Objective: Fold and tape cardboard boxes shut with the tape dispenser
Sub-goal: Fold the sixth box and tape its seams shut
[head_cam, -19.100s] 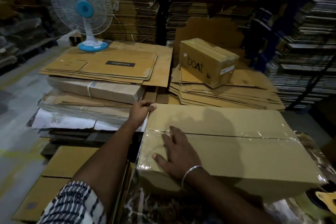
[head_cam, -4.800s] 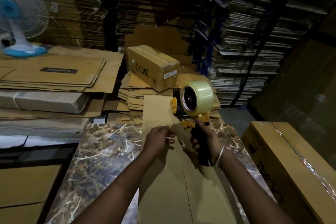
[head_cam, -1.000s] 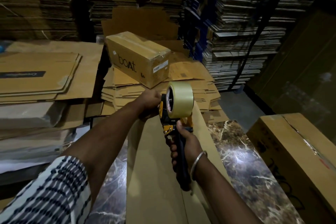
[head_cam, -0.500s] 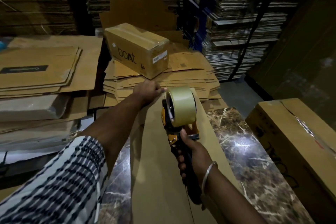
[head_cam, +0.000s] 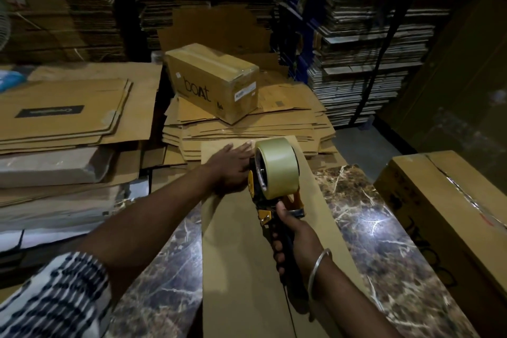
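Observation:
A long narrow cardboard box lies lengthwise on the marble table, its closed top flaps facing me. My left hand lies flat with straight fingers on the box's far end, pressing it down. My right hand grips the black handle of the yellow tape dispenser. The dispenser, with its large roll of clear tape, stands over the box's middle seam just right of my left hand. Where the dispenser's front touches the box is hidden by the roll.
A taped box sits at the table's right edge. Beyond the table a "boAt" box rests on a pile of flat cartons. More flattened cardboard is stacked at left. Tall carton stacks fill the shelves behind.
My left hand has opened from holding the box's far edge to lying flat on top. The dispenser has come back toward me along the seam, a little lower on the box.

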A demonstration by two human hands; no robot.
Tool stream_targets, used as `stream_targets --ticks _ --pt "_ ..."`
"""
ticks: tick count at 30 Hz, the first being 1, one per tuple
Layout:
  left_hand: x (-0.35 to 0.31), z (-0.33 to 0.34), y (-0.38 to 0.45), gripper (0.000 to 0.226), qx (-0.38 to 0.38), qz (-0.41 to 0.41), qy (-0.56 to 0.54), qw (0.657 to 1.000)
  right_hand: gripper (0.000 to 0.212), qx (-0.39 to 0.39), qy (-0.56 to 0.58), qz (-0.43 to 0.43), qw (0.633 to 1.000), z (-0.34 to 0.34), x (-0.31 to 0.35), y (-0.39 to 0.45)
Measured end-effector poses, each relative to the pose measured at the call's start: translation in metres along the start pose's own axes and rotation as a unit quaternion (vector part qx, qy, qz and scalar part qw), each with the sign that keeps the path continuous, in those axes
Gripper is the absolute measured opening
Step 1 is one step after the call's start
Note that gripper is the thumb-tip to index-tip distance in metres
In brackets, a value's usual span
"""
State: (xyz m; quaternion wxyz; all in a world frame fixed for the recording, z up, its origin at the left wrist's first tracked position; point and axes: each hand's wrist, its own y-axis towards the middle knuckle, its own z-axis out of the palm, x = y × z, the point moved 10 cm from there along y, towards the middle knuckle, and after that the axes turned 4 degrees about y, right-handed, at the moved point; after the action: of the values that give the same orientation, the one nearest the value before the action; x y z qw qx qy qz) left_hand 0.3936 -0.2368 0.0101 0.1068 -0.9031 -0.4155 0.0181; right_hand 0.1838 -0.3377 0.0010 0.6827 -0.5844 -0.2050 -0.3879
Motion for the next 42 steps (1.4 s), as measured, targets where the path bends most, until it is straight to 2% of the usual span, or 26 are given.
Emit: stream_targets --ticks 2,5,8,14,24,28,31,34,37,42 --pt "0.001 -0.006 0.001 0.075 -0.004 -0.007 0.006 1.0 0.058 0.002 -0.003 0.001 1.0 0.0 0.002 0.003" --pt "0.013 -0.008 0.009 0.057 -0.018 -0.028 0.02 0.999 0.059 0.008 -0.015 0.003 1.0 0.002 0.013 0.013" --pt "0.032 -0.01 0.018 0.058 -0.03 -0.065 0.027 0.997 0.062 0.019 -0.024 0.013 0.999 0.005 0.027 0.028" --pt "0.051 -0.004 0.031 0.057 0.04 -0.106 0.05 0.992 0.062 0.056 -0.06 0.023 0.996 0.009 0.045 0.043" --pt "0.044 -0.01 0.025 0.064 -0.004 -0.096 0.025 0.995 0.06 0.013 -0.038 0.055 0.998 -0.03 -0.002 -0.015" --pt "0.033 -0.017 0.023 0.061 -0.03 -0.113 0.021 0.993 0.059 0.028 -0.045 0.058 0.997 -0.029 0.0 -0.019" --pt "-0.001 -0.014 0.012 0.065 -0.067 -0.062 -0.04 0.995 0.059 0.04 -0.048 0.059 0.996 -0.028 0.003 -0.016" --pt "-0.025 0.002 0.0 0.065 -0.046 -0.018 -0.01 0.999 0.06 0.041 -0.051 0.058 0.996 -0.028 0.0 -0.015" --pt "-0.022 0.005 0.0 0.062 -0.005 -0.03 0.025 0.999 0.06 0.031 -0.061 0.052 0.996 -0.027 -0.001 -0.012" --pt "-0.003 -0.001 0.013 0.063 0.003 -0.049 0.011 0.999 0.059 0.046 -0.065 0.029 0.996 -0.017 0.02 0.003"
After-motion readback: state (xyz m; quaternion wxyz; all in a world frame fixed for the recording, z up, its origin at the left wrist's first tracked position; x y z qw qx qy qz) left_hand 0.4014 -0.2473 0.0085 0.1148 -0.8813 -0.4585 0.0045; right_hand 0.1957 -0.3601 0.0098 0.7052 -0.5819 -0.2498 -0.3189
